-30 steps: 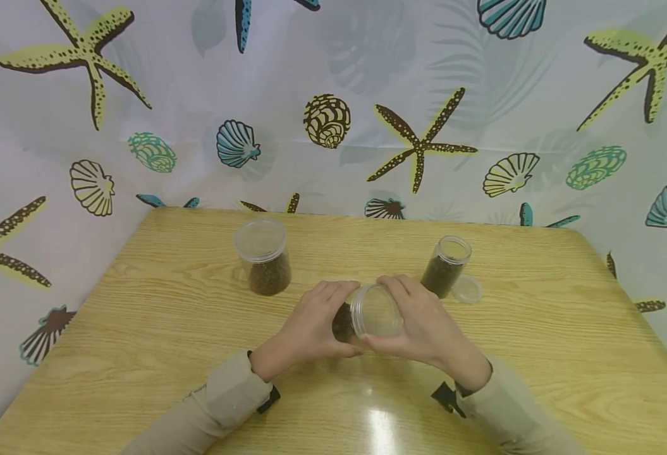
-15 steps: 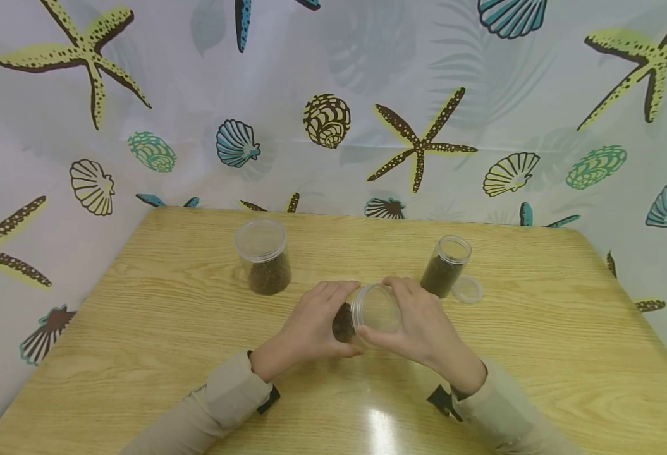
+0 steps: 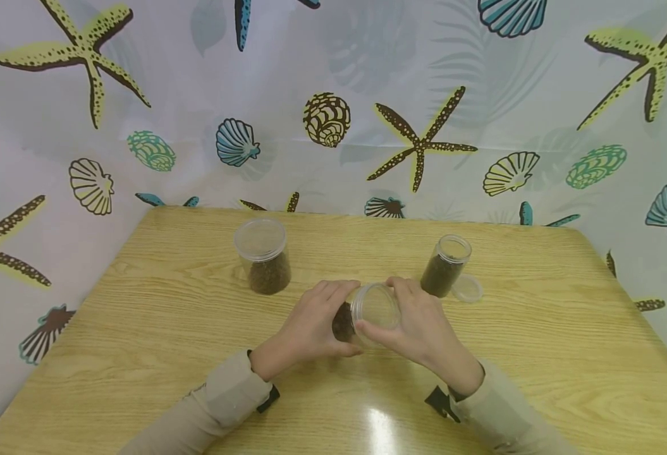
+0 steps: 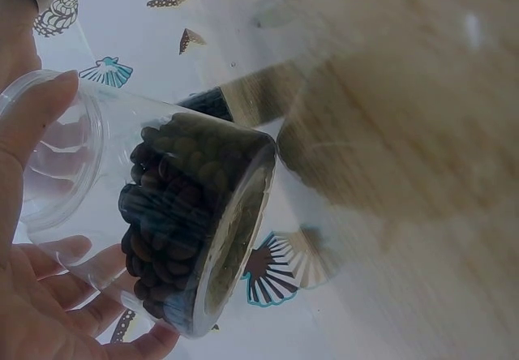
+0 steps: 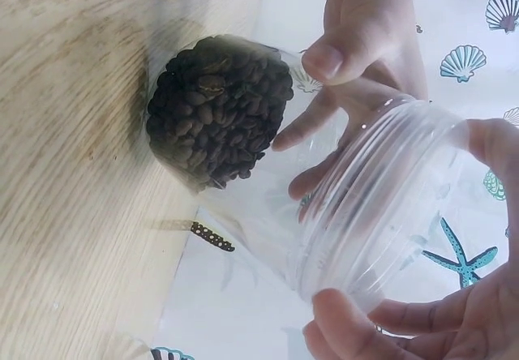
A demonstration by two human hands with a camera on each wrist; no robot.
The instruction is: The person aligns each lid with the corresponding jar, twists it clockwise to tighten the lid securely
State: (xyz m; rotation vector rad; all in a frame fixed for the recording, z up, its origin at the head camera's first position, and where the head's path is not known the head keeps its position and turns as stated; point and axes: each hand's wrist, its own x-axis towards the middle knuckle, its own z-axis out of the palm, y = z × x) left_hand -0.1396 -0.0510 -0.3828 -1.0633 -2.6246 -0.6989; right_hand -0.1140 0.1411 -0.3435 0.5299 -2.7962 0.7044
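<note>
My left hand grips a clear jar of dark coffee beans by its side. The jar tilts to the right near the middle of the table, its base low in the left wrist view. My right hand holds the clear lid at the jar's mouth, thumb on the near side and fingers on the far side. In the right wrist view the ridged lid sits against the jar's mouth. Whether it is screwed tight cannot be seen.
A larger clear jar with a lid and dark contents stands at the back left of the wooden table. At the back right is a narrower jar without a lid, a small round lid beside it. A patterned curtain hangs behind.
My right hand has shifted slightly left around the lid, its thumb sliding a little left and up. My left hand and the jar have stayed in place.
</note>
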